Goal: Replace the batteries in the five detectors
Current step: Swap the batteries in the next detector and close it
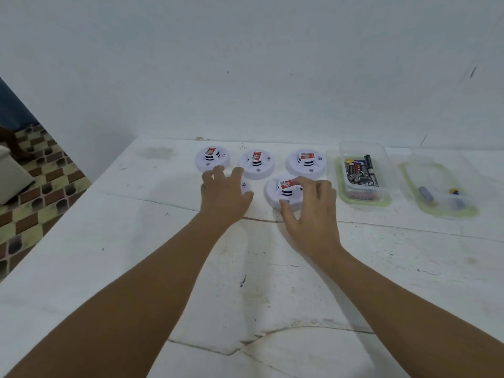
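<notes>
— What are the hands doing?

— I'm resting my left hand (223, 192) over the front-left smoke detector (245, 186), fingers spread and loosely bent, hiding most of it. My right hand (308, 205) is gripping the front-right detector (283, 192), thumb at its near rim.

— And the rest?

— Three detectors (256, 163) are sitting behind on the white table (245, 282); batteries (361, 171) are lying in a clear container (362, 173) just right.

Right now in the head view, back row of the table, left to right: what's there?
Left detector → middle detector → right detector → battery box → lid with two loose batteries on it.
</notes>
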